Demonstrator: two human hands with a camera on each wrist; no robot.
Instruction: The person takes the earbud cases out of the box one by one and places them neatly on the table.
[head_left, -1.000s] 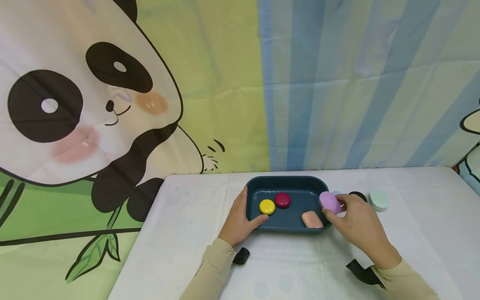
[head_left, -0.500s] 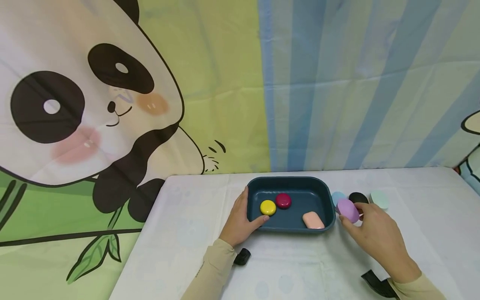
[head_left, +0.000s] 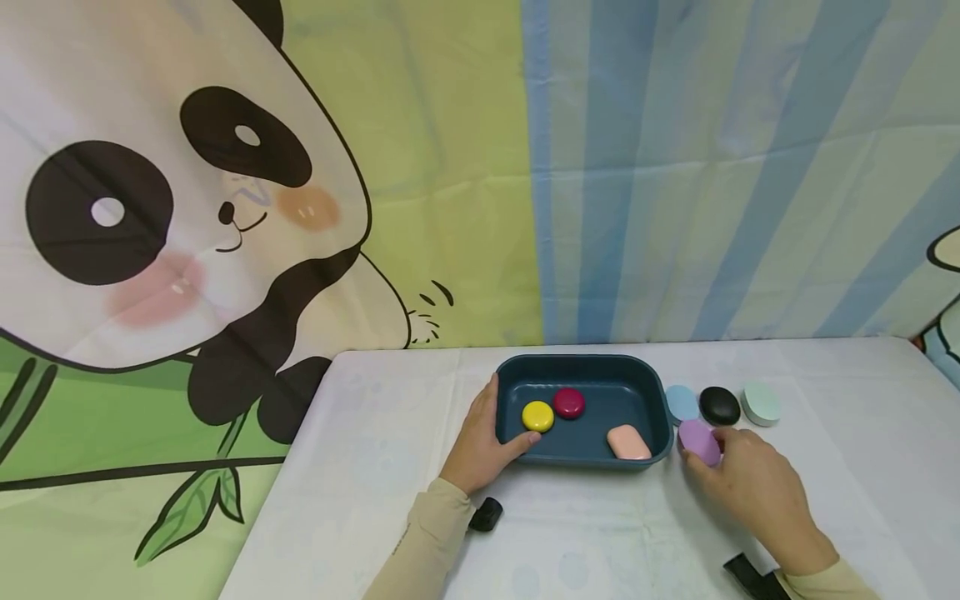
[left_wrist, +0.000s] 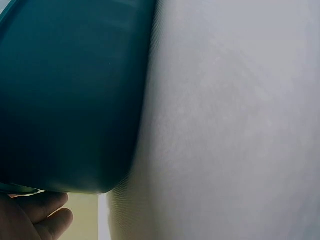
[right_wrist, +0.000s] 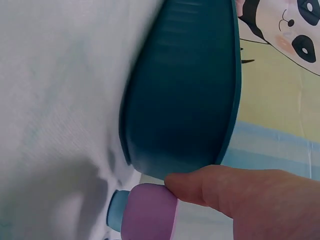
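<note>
My left hand (head_left: 482,442) holds the left end of a dark blue-green tray (head_left: 585,457), thumb over its front rim and fingers along its side. Inside the tray lie a yellow disc (head_left: 537,416), a dark red disc (head_left: 569,403) and a peach rounded block (head_left: 628,442). Right of the tray, my right hand (head_left: 757,483) pinches a purple rounded piece (head_left: 698,442) low over the table. The right wrist view shows the thumb on the edge of that purple piece (right_wrist: 149,212); the other fingers are hidden there.
Behind the purple piece a light blue disc (head_left: 682,404), a black disc (head_left: 719,406) and a mint green disc (head_left: 761,403) stand in a row on the white-covered table (head_left: 585,533). A printed panda curtain (head_left: 450,167) hangs along the table's back edge.
My right hand has carried the purple piece from over the tray's right rim rightward and down, to the front of the light blue disc. My left hand has stayed on the tray.
</note>
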